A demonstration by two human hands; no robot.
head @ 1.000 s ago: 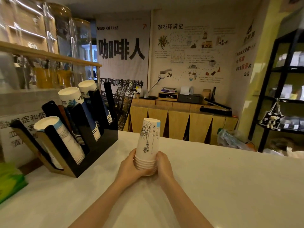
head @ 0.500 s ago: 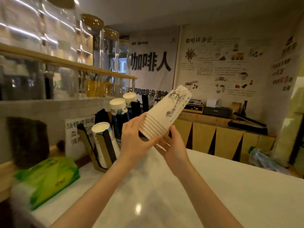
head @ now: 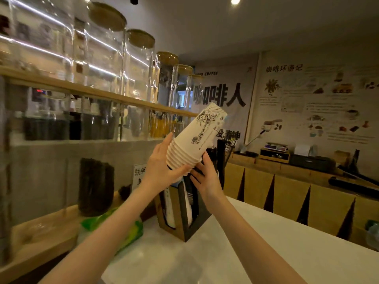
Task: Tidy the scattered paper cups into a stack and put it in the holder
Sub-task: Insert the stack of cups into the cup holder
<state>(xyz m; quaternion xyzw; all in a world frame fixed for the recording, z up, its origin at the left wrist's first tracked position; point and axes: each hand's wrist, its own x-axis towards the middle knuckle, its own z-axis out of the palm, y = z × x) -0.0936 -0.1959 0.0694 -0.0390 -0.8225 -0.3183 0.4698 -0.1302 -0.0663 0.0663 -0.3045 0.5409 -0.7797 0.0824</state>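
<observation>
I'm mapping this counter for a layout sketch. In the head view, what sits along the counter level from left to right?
Dark jar → green packet → left hand → cup stack → right hand → scale on the back counter → black box.

Single head view, tilted up-left — close over hands [head: 184, 173]

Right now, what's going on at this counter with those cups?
A person is holding a stack of paper cups in both hands, tilted, rims down, in the air above the black cup holder on the white counter. The left hand wraps the rim end from the side and the right hand supports it from below. The stack is not in the holder yet. Other cups already sit in the holder.
</observation>
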